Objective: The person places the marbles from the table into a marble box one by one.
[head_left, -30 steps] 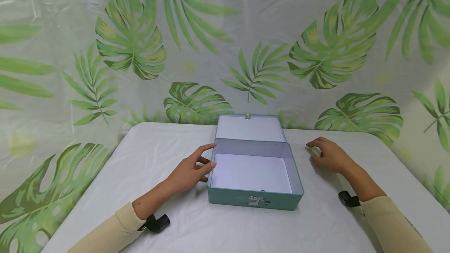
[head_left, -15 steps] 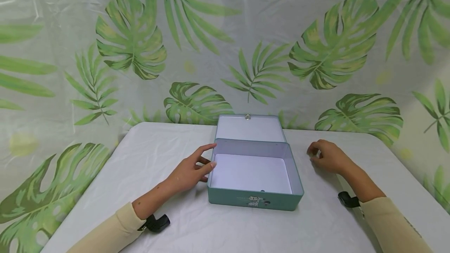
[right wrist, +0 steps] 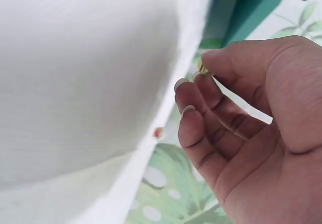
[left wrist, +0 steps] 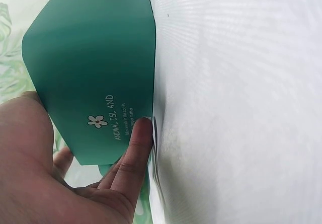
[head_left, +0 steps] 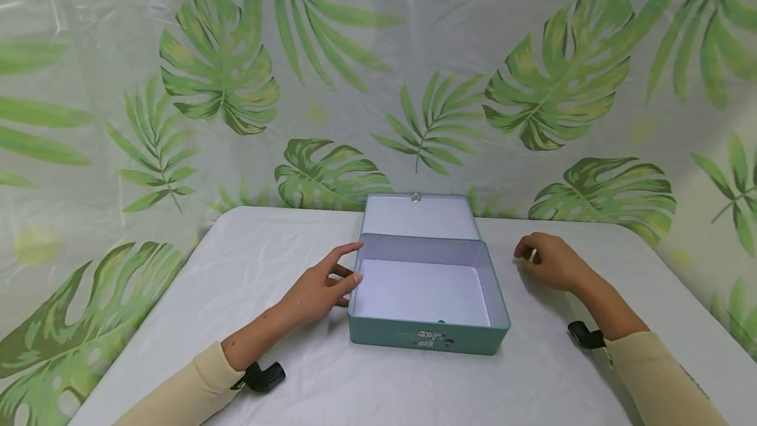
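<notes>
A green tin box (head_left: 432,337) lies on the table with its lid (head_left: 418,215) folded back, showing a pale inside. My left hand (head_left: 319,291) is at the box's left wall: the thumb reaches over the rim while other fingers rest along the outside. In the left wrist view the little finger touches that wall (left wrist: 90,73), below printed lettering and a white flower. To the right of the box, my right hand (head_left: 552,261) pinches a tiny yellowish piece (right wrist: 203,67) between thumb and index finger. Its exact kind is too small to tell.
A white cloth covers the table (head_left: 284,235). In the right wrist view a tiny reddish bead-like thing (right wrist: 158,132) sits on the cloth near the right hand. A leaf-printed curtain (head_left: 331,104) hangs right behind the table.
My right index finger has drawn in from a more stretched position to meet the thumb on the tiny piece. The left hand and the tin box have stayed in place.
</notes>
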The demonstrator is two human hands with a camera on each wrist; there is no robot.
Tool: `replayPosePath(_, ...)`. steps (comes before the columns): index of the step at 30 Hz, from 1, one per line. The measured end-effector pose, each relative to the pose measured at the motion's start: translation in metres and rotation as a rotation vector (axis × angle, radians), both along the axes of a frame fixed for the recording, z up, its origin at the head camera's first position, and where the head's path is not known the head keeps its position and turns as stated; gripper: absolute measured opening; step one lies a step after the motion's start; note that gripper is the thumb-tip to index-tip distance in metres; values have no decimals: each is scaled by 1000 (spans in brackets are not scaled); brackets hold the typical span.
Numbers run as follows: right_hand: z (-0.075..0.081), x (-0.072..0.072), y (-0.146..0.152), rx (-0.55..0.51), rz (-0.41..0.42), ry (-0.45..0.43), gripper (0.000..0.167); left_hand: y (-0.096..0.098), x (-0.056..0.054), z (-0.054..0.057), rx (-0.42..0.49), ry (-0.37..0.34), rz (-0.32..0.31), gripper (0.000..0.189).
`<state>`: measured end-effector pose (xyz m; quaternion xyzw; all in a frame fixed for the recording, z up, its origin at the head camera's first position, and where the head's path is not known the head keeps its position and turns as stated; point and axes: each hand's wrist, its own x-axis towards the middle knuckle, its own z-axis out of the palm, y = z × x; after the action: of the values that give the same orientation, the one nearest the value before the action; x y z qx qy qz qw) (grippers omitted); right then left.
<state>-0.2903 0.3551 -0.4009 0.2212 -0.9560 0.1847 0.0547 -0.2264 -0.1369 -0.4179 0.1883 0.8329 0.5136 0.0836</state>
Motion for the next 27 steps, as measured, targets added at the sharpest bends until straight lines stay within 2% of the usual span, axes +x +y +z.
replayPosePath(7, 18, 12, -15, -40, 66, 84, 8, 0, 0, -2, -5, 5, 2, 62)
replayPosePath(12, 29, 22, -31, -93, 104, 108, 11, 0, -1, -2, -2, 2, 11, 62)
replayPosePath(20, 39, 34, -56, -136, 189, 185, 18, 0, -1, -1, 4, 2, 5, 62)
replayPosePath(27, 43, 41, -71, -156, 235, 159, 23, -1, -2, -3, 19, -1, -1, 63)
